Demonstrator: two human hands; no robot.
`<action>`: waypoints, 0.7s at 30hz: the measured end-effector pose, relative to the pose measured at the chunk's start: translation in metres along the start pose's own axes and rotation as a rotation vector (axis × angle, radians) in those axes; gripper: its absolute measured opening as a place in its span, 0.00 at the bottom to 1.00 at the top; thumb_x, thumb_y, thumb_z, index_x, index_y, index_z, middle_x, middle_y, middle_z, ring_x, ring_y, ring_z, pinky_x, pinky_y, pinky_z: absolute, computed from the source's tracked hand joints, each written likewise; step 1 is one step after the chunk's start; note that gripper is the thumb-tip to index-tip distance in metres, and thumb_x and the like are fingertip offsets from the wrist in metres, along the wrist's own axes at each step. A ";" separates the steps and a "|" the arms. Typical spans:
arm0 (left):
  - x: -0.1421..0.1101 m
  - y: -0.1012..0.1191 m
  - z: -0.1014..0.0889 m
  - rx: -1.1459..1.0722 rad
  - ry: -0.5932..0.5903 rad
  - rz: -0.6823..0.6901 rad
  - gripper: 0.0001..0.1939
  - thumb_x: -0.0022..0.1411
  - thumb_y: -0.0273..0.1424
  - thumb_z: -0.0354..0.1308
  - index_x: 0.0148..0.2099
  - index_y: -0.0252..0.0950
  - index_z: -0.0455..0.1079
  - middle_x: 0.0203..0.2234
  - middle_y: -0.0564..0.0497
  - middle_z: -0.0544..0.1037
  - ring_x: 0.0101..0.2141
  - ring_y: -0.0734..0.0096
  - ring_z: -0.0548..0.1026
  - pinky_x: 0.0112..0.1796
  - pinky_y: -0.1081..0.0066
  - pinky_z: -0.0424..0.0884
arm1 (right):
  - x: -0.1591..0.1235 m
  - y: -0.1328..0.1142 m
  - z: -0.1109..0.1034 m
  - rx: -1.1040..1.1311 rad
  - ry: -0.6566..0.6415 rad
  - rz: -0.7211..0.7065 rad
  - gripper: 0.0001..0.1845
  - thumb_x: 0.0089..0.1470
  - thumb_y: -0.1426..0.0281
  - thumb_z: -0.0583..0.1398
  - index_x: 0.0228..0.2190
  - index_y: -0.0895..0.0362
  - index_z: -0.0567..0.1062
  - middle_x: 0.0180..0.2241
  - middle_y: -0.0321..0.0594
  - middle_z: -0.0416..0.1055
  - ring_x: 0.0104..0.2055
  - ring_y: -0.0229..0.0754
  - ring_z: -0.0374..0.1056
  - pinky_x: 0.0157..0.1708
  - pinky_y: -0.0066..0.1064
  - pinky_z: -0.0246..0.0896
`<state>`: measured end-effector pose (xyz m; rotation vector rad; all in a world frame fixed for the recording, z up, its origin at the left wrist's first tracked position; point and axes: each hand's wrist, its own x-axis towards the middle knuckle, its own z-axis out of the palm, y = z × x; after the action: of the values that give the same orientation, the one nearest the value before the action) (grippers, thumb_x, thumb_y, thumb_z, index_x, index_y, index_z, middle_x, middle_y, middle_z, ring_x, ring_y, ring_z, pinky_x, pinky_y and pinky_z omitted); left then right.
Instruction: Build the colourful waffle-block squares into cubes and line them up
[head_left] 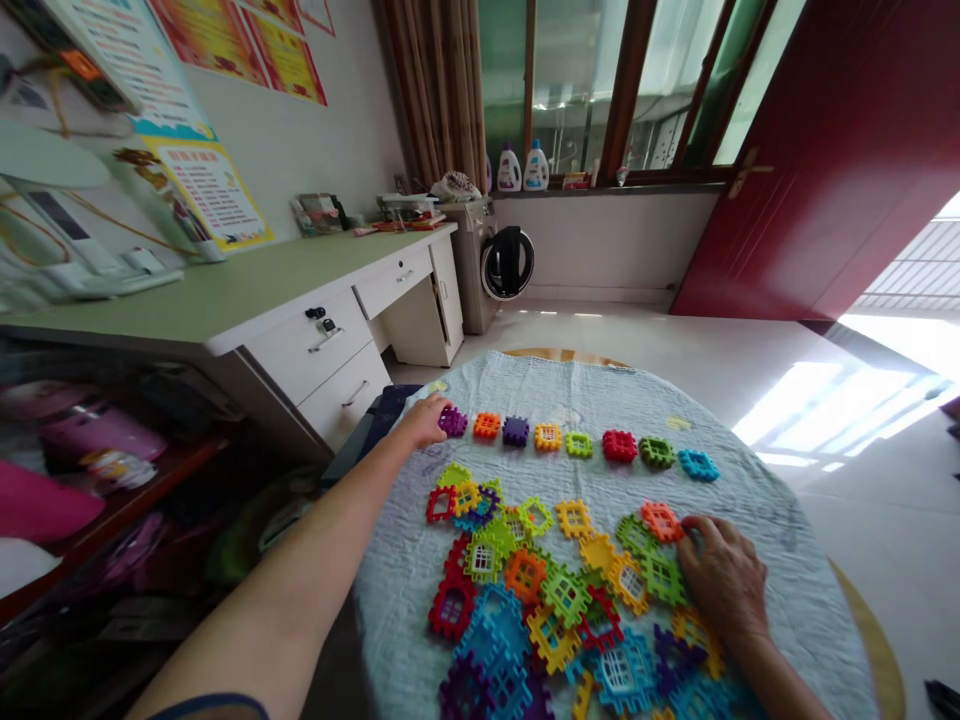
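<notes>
My left hand (429,422) reaches to the left end of a row of small plastic building blocks, its fingers closed on a purple block (454,421). Rightward from it, the row runs through an orange block (487,426), a dark purple one (516,431), a red one (619,445) and a blue one (699,464), among others. Lower right, my right hand (724,578) rests with curled fingers, thumb and forefinger at the edge of a coral-orange interlocking block (661,521). Green blocks (663,577) lie just beside it. A loose pile of notched, window-patterned blocks (525,575) spreads between my arms.
A pale blue cloth (397,560) covers the round table. To the left stand a desk with drawers (300,350) and a shelf of assorted items (135,540). Beyond are a washing machine (476,265) with its door ajar and a red door (795,170).
</notes>
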<state>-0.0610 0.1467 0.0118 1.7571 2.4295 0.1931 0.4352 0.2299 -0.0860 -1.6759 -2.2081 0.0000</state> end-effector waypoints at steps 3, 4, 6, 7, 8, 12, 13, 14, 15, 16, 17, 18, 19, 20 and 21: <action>0.019 -0.005 0.005 0.033 -0.049 0.046 0.28 0.40 0.22 0.60 0.48 0.36 0.69 0.47 0.46 0.71 0.46 0.61 0.72 0.48 0.69 0.66 | 0.000 0.001 0.001 -0.011 0.001 -0.005 0.15 0.55 0.62 0.52 0.38 0.52 0.74 0.44 0.43 0.71 0.46 0.51 0.64 0.45 0.43 0.55; 0.024 -0.005 0.008 0.040 -0.063 0.060 0.28 0.40 0.22 0.60 0.48 0.36 0.69 0.47 0.46 0.71 0.46 0.60 0.72 0.48 0.69 0.66 | 0.000 0.001 0.001 -0.014 0.001 -0.004 0.14 0.55 0.62 0.52 0.38 0.52 0.74 0.44 0.43 0.71 0.46 0.51 0.64 0.45 0.43 0.55; 0.033 -0.004 0.015 0.053 -0.092 0.081 0.29 0.39 0.22 0.60 0.48 0.36 0.70 0.48 0.46 0.71 0.47 0.59 0.72 0.49 0.68 0.66 | 0.001 0.001 0.002 -0.017 -0.002 -0.002 0.14 0.55 0.62 0.52 0.38 0.52 0.74 0.44 0.42 0.71 0.47 0.51 0.64 0.45 0.42 0.55; 0.036 -0.005 0.018 0.058 -0.106 0.086 0.28 0.39 0.22 0.60 0.48 0.36 0.70 0.47 0.45 0.72 0.47 0.59 0.72 0.49 0.68 0.66 | 0.000 0.001 0.002 -0.018 -0.003 -0.001 0.14 0.55 0.62 0.52 0.38 0.52 0.74 0.44 0.42 0.71 0.47 0.51 0.64 0.45 0.42 0.55; 0.038 -0.005 0.021 0.062 -0.121 0.088 0.28 0.38 0.22 0.60 0.47 0.36 0.70 0.47 0.45 0.72 0.47 0.59 0.72 0.48 0.68 0.66 | 0.000 0.001 0.001 -0.020 -0.002 -0.002 0.14 0.55 0.62 0.52 0.38 0.52 0.74 0.44 0.42 0.71 0.47 0.51 0.64 0.45 0.42 0.54; 0.044 -0.011 0.028 0.068 -0.171 0.093 0.30 0.38 0.24 0.62 0.49 0.36 0.69 0.48 0.46 0.72 0.46 0.60 0.73 0.46 0.71 0.67 | 0.000 -0.001 -0.001 -0.028 0.004 -0.006 0.14 0.55 0.63 0.51 0.38 0.52 0.74 0.44 0.42 0.71 0.46 0.50 0.64 0.46 0.42 0.54; 0.044 -0.013 0.028 0.070 -0.181 0.092 0.32 0.37 0.24 0.63 0.50 0.35 0.69 0.48 0.46 0.72 0.47 0.59 0.73 0.46 0.71 0.67 | 0.000 -0.002 -0.001 -0.029 0.004 -0.008 0.14 0.55 0.63 0.51 0.38 0.52 0.74 0.44 0.42 0.70 0.46 0.50 0.64 0.45 0.42 0.54; 0.045 -0.014 0.029 0.073 -0.192 0.089 0.33 0.37 0.24 0.64 0.51 0.35 0.68 0.49 0.46 0.72 0.47 0.59 0.72 0.47 0.71 0.67 | 0.000 -0.002 -0.002 -0.028 0.006 -0.008 0.14 0.56 0.63 0.51 0.38 0.52 0.74 0.44 0.42 0.70 0.46 0.50 0.64 0.45 0.42 0.54; 0.045 -0.016 0.029 0.076 -0.201 0.086 0.34 0.37 0.25 0.64 0.52 0.35 0.68 0.49 0.46 0.73 0.48 0.58 0.72 0.47 0.71 0.67 | 0.000 -0.002 -0.002 -0.028 0.007 -0.007 0.14 0.56 0.64 0.51 0.38 0.52 0.74 0.44 0.42 0.70 0.46 0.49 0.64 0.45 0.41 0.54; 0.046 -0.017 0.029 0.080 -0.211 0.082 0.35 0.37 0.25 0.65 0.52 0.35 0.67 0.48 0.46 0.73 0.48 0.58 0.72 0.47 0.71 0.67 | 0.000 -0.002 -0.002 -0.029 0.009 -0.006 0.14 0.56 0.64 0.52 0.38 0.52 0.74 0.44 0.42 0.70 0.46 0.49 0.64 0.45 0.41 0.54; 0.046 -0.017 0.029 0.084 -0.220 0.080 0.35 0.37 0.26 0.65 0.53 0.36 0.67 0.48 0.46 0.73 0.48 0.58 0.72 0.47 0.70 0.67 | 0.000 -0.002 -0.002 -0.031 0.010 -0.005 0.13 0.56 0.64 0.52 0.38 0.53 0.74 0.44 0.42 0.70 0.46 0.49 0.64 0.45 0.41 0.54; 0.046 -0.018 0.029 0.088 -0.230 0.078 0.35 0.37 0.26 0.65 0.52 0.36 0.67 0.48 0.46 0.74 0.48 0.58 0.73 0.47 0.70 0.67 | 0.000 -0.002 -0.001 -0.034 0.011 -0.003 0.13 0.55 0.64 0.52 0.38 0.53 0.74 0.44 0.42 0.70 0.46 0.49 0.63 0.45 0.40 0.54; 0.047 -0.018 0.029 0.093 -0.237 0.076 0.34 0.37 0.27 0.65 0.52 0.36 0.68 0.47 0.46 0.74 0.47 0.58 0.73 0.47 0.70 0.67 | 0.000 -0.001 -0.001 -0.037 0.012 -0.002 0.13 0.55 0.64 0.52 0.38 0.53 0.74 0.44 0.42 0.70 0.46 0.49 0.63 0.45 0.40 0.54; 0.047 -0.018 0.029 0.099 -0.243 0.074 0.34 0.37 0.27 0.65 0.52 0.36 0.68 0.47 0.46 0.74 0.47 0.58 0.73 0.47 0.70 0.67 | 0.000 -0.001 0.000 -0.039 0.012 -0.002 0.13 0.55 0.64 0.52 0.39 0.53 0.74 0.44 0.42 0.70 0.46 0.49 0.63 0.45 0.40 0.53; 0.048 -0.017 0.028 0.104 -0.248 0.070 0.33 0.37 0.27 0.65 0.51 0.35 0.68 0.47 0.46 0.75 0.47 0.57 0.73 0.46 0.69 0.68 | 0.000 0.000 0.000 -0.039 0.011 -0.004 0.13 0.55 0.64 0.52 0.39 0.53 0.74 0.44 0.42 0.70 0.46 0.49 0.63 0.46 0.40 0.53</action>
<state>-0.0867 0.1874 -0.0211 1.7886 2.2410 -0.1400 0.4351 0.2298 -0.0865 -1.6882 -2.2175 -0.0537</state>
